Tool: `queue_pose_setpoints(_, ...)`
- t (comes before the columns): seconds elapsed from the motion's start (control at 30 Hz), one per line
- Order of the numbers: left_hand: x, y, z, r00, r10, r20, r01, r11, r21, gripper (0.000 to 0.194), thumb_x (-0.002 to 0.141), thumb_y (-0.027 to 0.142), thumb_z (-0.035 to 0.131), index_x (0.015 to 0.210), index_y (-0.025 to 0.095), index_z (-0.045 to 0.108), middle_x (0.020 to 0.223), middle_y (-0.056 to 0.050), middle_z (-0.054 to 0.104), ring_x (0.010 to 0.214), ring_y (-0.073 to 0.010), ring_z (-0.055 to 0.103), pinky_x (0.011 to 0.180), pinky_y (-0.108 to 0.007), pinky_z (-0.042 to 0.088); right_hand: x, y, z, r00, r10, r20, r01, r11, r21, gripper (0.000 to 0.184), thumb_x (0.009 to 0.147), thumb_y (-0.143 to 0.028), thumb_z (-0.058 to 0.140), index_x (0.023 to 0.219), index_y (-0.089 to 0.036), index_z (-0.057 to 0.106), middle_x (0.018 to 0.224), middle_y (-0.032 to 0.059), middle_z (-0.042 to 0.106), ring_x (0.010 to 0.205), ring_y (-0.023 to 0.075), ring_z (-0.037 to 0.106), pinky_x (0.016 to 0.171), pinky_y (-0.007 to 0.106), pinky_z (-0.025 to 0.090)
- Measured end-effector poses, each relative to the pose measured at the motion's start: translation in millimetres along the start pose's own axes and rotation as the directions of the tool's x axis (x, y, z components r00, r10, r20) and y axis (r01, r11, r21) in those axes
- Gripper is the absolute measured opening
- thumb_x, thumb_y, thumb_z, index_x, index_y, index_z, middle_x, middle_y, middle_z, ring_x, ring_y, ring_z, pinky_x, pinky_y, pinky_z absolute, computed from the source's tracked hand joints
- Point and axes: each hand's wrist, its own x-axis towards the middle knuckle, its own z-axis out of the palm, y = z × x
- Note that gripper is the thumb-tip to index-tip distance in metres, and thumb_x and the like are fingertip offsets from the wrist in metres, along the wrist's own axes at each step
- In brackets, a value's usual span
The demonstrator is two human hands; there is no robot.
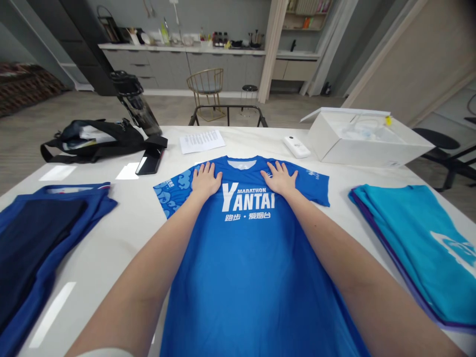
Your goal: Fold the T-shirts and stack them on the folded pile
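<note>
A bright blue T-shirt (245,267) with white "YANTAI MARATHON" lettering lies spread flat, front up, on the white table (126,233), collar at the far side. My left hand (205,179) rests palm down on the shirt's left shoulder, fingers stretched out. On the right shoulder my right hand (279,178) lies flat in the same way, fingers spread. Neither hand grips the fabric.
Dark blue folded clothes (40,243) lie at the left, a turquoise folded pile (420,243) at the right. Beyond the shirt are a paper sheet (202,141), a black phone (148,161), a black bag (92,139), a white remote (296,147) and an open white box (364,139).
</note>
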Motion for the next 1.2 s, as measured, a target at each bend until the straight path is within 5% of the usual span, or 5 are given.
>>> queue_pose_setpoints(0.37, 56.9, -3.6, 3.2, 1.000, 0.023, -0.002, -0.023, 0.999, 0.042, 0.075, 0.101, 0.058, 0.021, 0.164, 0.017, 0.029, 0.172, -0.008, 0.022, 0.159, -0.0288, 0.017, 0.130, -0.053, 0.013, 51.7, -4.6, -0.9, 0.999, -0.032, 0.008, 0.032, 0.999, 0.011, 0.079, 0.098, -0.077, 0.017, 0.165, -0.035, 0.024, 0.174, 0.0043, 0.014, 0.157, 0.0381, 0.011, 0.115, 0.081, 0.003)
queue_pose_setpoints(0.63, 56.3, -2.3, 3.4, 0.997, 0.051, -0.050, -0.048, 0.997, 0.057, 0.072, 0.103, 0.057, 0.022, 0.162, 0.016, 0.031, 0.171, -0.012, 0.025, 0.158, -0.0306, 0.021, 0.128, -0.054, 0.016, 51.7, -8.3, 0.5, 0.995, -0.051, -0.088, 0.047, 0.998, -0.052, 0.075, 0.101, -0.071, 0.015, 0.164, -0.032, 0.028, 0.172, 0.0094, 0.022, 0.154, 0.0380, 0.018, 0.114, 0.080, 0.011)
queue_pose_setpoints(0.77, 39.8, 8.5, -7.5, 0.959, 0.180, -0.218, -0.151, 0.978, 0.145, 0.052, 0.104, 0.034, 0.028, 0.145, 0.013, 0.054, 0.151, -0.019, 0.052, 0.142, -0.0322, 0.045, 0.116, -0.049, 0.034, 35.0, -15.8, -4.5, 0.957, -0.087, -0.278, 0.061, 0.993, -0.102, 0.068, 0.105, -0.058, 0.020, 0.153, -0.019, 0.047, 0.159, 0.0208, 0.042, 0.142, 0.0399, 0.036, 0.111, 0.073, 0.023)
queue_pose_setpoints(0.93, 7.3, 24.7, -16.3, 0.949, 0.286, -0.135, -0.262, 0.949, 0.175, 0.046, 0.105, 0.026, 0.027, 0.119, 0.013, 0.069, 0.125, -0.019, 0.066, 0.121, -0.0315, 0.060, 0.102, -0.046, 0.046, 8.1, -13.2, -10.6, 0.964, -0.098, -0.248, 0.092, 0.995, -0.035, 0.061, 0.107, -0.054, 0.021, 0.136, -0.018, 0.062, 0.144, 0.0205, 0.056, 0.128, 0.0369, 0.049, 0.103, 0.063, 0.039)
queue_pose_setpoints(1.2, -102.9, 51.1, 2.1, 0.936, 0.331, -0.120, -0.326, 0.944, 0.061, 0.062, 0.106, 0.055, 0.027, 0.160, 0.025, 0.039, 0.169, -0.009, 0.031, 0.156, -0.0305, 0.027, 0.126, -0.060, 0.018, -80.8, 10.3, 5.9, 0.965, -0.161, -0.205, 0.166, 0.986, 0.007, 0.065, 0.106, -0.062, 0.021, 0.159, -0.029, 0.040, 0.169, 0.0075, 0.029, 0.156, 0.0324, 0.022, 0.121, 0.069, 0.019)
